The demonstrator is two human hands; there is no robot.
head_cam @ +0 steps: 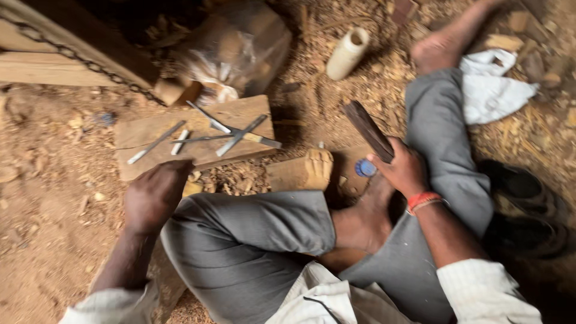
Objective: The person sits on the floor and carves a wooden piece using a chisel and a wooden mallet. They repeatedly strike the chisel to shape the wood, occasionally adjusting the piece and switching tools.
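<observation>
The right hand (403, 171) has its fingers wrapped around a dark stick (368, 130) above the foot, while the left hand (153, 195), fingers curled and holding nothing, rests by the board (150, 135) of chisels (231, 132).

A wooden board (195, 141) is laid on the ground left of centre, and several metal chisels (231, 133) are spread on it. Behind the board, a plastic-wrapped bundle (237, 48) is set, with a cylinder (348, 53) to its right. Near the board's right end, a carved wood piece (303, 171) is placed. The left hand (155, 195) is rested at the board's near edge. To the right, a stick (369, 129) is held in the right hand (405, 171). A cloth (492, 87) is laid far right.
</observation>
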